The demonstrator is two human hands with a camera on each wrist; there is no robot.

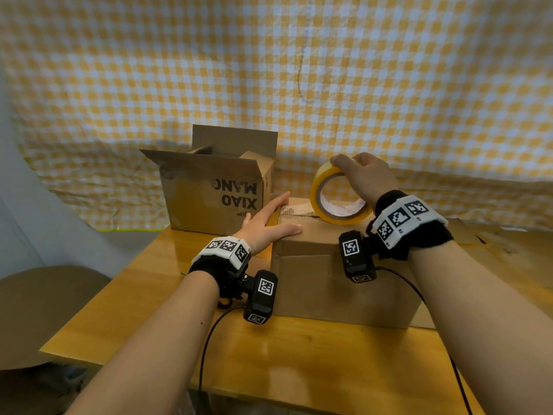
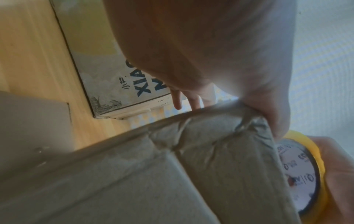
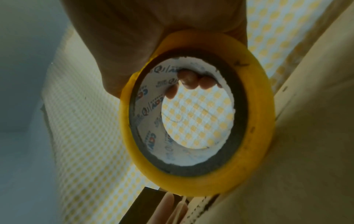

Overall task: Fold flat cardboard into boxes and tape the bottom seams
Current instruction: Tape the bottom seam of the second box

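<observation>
A plain brown cardboard box (image 1: 338,280) stands upside down on the wooden table (image 1: 299,366), its closed bottom flaps facing up. My left hand (image 1: 269,218) lies flat and open on the box's top left corner, thumb along the near edge. My right hand (image 1: 363,178) grips a yellow tape roll (image 1: 338,199) upright on the box's top seam, fingers over its rim. The right wrist view looks through the tape roll (image 3: 201,180) with my fingertips (image 3: 188,80) curled over its far rim. In the left wrist view the box (image 2: 172,174) fills the lower frame, the tape roll (image 2: 308,177) at right.
A second cardboard box (image 1: 215,193) printed "XIAO MANG" stands open-topped at the back left of the table. Flat cardboard (image 1: 493,235) lies at the back right. A yellow checked cloth (image 1: 299,70) hangs behind. Camera cables (image 1: 206,339) trail across the table's front.
</observation>
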